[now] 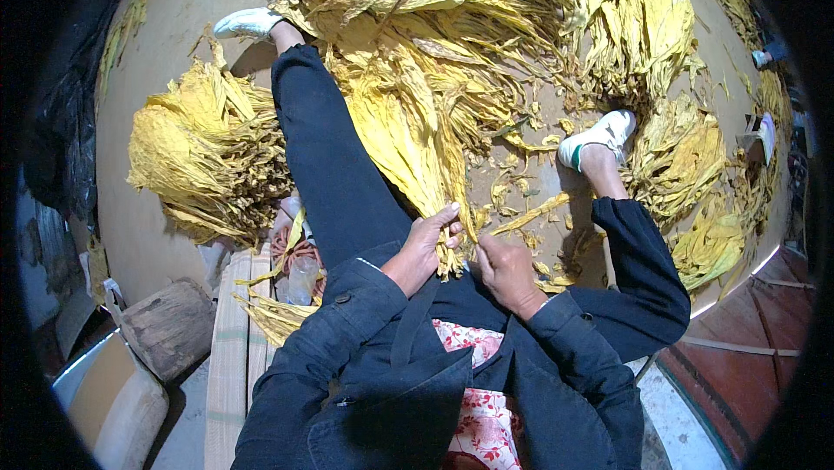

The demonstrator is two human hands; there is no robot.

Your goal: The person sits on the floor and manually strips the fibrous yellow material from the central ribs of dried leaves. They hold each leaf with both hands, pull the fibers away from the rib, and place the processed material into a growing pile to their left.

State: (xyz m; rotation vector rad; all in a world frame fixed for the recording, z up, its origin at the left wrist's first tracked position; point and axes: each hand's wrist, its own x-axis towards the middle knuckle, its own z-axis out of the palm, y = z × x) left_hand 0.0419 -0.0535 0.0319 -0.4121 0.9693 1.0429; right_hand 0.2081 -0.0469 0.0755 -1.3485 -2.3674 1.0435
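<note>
My left hand [425, 245] grips the gathered stem ends of a bundle of dried yellow leaves [401, 138], which look like tobacco. The leaf blades fan out away from me between my legs, and the butts stick out below my fingers. Close beside it, my right hand [510, 269] pinches the lower end of a narrow, twisted leaf [454, 160] that runs up along the bundle's right side. Beyond the bundle lies a large heap of loose yellow leaves [443, 7].
Stacked leaf bundles lie at left [202, 151], at upper right [638, 27] and at right [677, 157]. Leaf scraps [515, 190] litter the floor between my feet. A log [171, 326], a striped mat [228, 340] and a clear plastic bottle [301, 280] are at left. Another person's shoe [767, 138] shows far right.
</note>
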